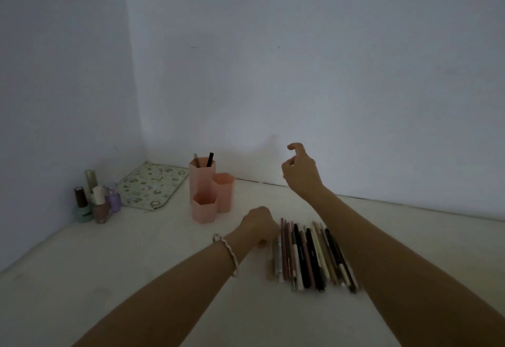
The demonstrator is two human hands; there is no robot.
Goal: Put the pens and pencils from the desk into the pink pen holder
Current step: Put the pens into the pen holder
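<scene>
One pink pen holder [210,190] stood on the desk [136,264], made of three hexagonal cups of different heights. Two pens [203,159] stuck out of its tallest cup. A row of roughly fifteen pens and pencils [311,256] lay side by side on the desk; the dim light made an exact count impossible. Four nail polish bottles [97,199] were grouped in the corner. One patterned pouch [154,184] lay beside them. Two bare hands were in view, the left hand [259,226] with one bracelet [228,253] on its wrist, and the right hand [302,170].
</scene>
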